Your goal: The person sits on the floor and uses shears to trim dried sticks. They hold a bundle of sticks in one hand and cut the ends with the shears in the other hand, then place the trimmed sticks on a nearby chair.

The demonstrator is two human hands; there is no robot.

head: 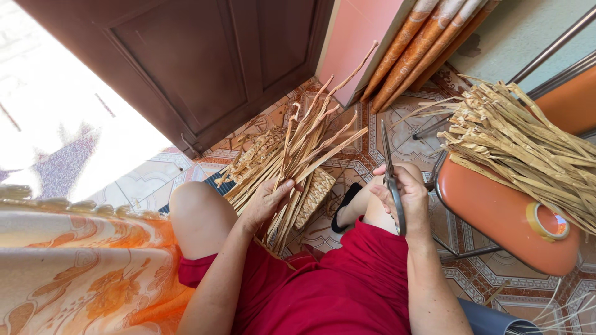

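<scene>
Head camera looks straight down on a seated person in red clothing, knees apart over a patterned tile floor (379,133). At centre frame the left hand (268,201) lies on a bundle of dried straw strips (292,155), fingers curled loosely over the stalks and the thumb pressing from the right side; the grip looks closed around several strips, though how tightly cannot be told. The bundle fans upward from between the knees toward the upper middle of the frame, its tips spreading in front of a dark brown wooden door (198,56). Just right of that hand, at the base of the bundle, sits a small woven piece (315,195) with a chequered plait.

Right of centre, the right hand (406,198) is closed around the handles of a pair of scissors (390,170); the fingers wrap the loops and the blades point up the frame, close together and almost shut. The scissors are apart from the bundle, with a gap of floor between.

At the right edge an orange chair (496,211) carries a loose heap of pale flat straw strips (521,133) that overhangs the seat. A roll of tape (549,222) rests on the seat at the lower right. A folded orange patterned curtain (428,43) hangs at the upper right, and an orange floral cloth (81,273) fills the lower left corner. A dark sandal (344,208) shows on the foot between the knees.
</scene>
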